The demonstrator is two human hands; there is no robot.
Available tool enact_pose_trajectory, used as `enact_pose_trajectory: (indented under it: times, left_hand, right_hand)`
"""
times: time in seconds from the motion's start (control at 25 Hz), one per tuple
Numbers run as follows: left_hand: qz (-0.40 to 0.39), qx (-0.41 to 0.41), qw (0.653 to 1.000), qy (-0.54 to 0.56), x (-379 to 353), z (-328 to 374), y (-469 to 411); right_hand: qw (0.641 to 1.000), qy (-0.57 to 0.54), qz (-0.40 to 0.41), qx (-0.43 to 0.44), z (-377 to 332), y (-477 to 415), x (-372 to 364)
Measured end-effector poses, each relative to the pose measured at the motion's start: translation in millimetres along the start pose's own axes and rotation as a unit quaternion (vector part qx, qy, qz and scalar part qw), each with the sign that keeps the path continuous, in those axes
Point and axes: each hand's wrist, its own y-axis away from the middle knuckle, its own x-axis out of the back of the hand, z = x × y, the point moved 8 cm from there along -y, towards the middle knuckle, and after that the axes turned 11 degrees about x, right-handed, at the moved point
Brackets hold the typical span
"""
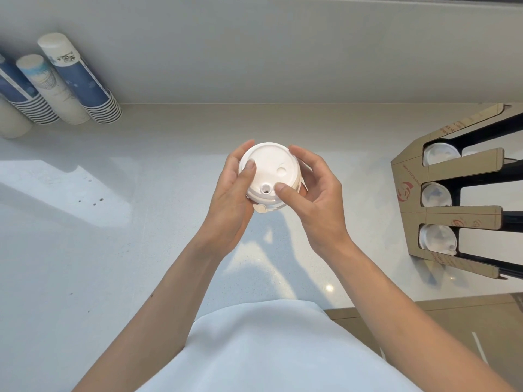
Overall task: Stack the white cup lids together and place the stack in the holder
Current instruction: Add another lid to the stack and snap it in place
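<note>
- Holding a short stack of white plastic cup lids (pixel 268 176) above the pale speckled counter (pixel 85 222), the person has both hands clamped on it at once.
- The left hand (pixel 235 199) cups the stack from the side and beneath, its thumb pressing on the top lid's face.
- The right hand (pixel 314 193) wraps the opposite rim, thumb resting near the small sip hole.
- Several rims show stepped below the top lid, and a small tab sticks out at the lower edge, so the lids look nested, though perhaps not yet fully squared up.
- The stacking part of the job appears mostly done; how many lids are in the stack cannot be told.
- The brown cardboard-faced lid holder (pixel 407 176) stands well apart at the right edge of the counter, with three slots that each already show lids inside.
- What remains, by my judgement, is carrying the stack to the right and lowering it into one of those slots.
- Columns of stacked paper cups (pixel 76 77) stand at the far left, away from the work.
</note>
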Motion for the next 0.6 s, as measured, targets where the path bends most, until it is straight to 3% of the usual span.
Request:
enact_pose_trajectory:
  times: [0.36, 0.6]
  left_hand:
    - [-0.037, -0.019, 0.999, 0.008, -8, 2, 6]
    - [-0.044, -0.039, 0.998, 0.028, -11, 7, 7]
  right_hand:
    - [0.998, -0.059, 0.010, -0.013, 1, 0, 2]
    - [0.999, -0.029, 0.014, 0.024, -7, -4, 0]
